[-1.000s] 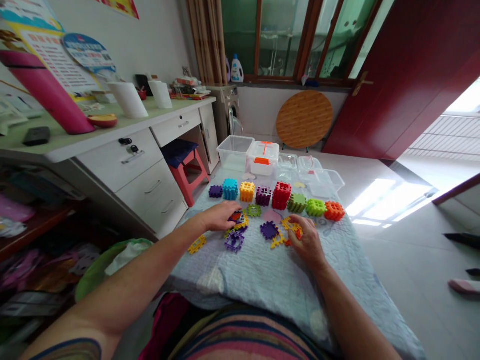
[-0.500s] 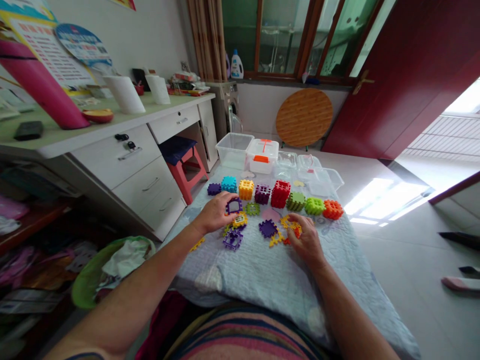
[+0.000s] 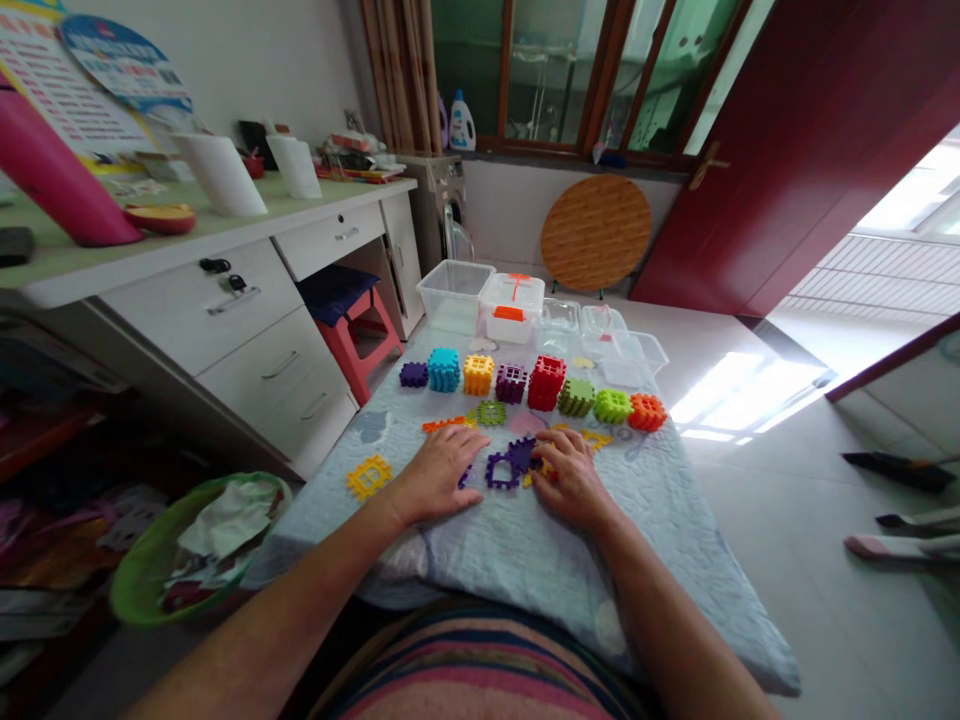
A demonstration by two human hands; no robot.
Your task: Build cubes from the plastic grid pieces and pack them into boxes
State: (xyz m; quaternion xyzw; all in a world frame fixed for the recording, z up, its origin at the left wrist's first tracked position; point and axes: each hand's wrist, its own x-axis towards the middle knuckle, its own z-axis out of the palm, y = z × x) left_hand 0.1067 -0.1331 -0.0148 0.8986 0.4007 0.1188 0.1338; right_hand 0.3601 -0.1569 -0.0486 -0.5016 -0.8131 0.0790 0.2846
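Observation:
My left hand point(image 3: 441, 472) lies palm down on the cloth with its fingers spread. It covers part of a purple piece whose edge shows by the fingertips. Just beyond its fingers are an orange piece point(image 3: 444, 424) and a green square tile point(image 3: 492, 412). My right hand point(image 3: 576, 478) rests over yellow and orange pieces with its fingers apart, fingertips against a solid dark purple tile point(image 3: 523, 455). A purple frame tile point(image 3: 502, 471) lies between the hands, beside the solid one. To the left sits a yellow window-like tile point(image 3: 369, 477). What lies under both palms is hidden.
Behind the loose pieces runs a row of tile stacks sorted by colour, among them a blue stack point(image 3: 444, 370) and a tall red stack point(image 3: 547, 384). Clear plastic boxes point(image 3: 454, 290) stand along the table's far edge. A stool point(image 3: 352, 325) is left of the table.
My left hand has let go of the purple frame tile, now lying between the hands, and come nearer on the cloth. My right hand has shifted slightly left. The whole view has turned a little.

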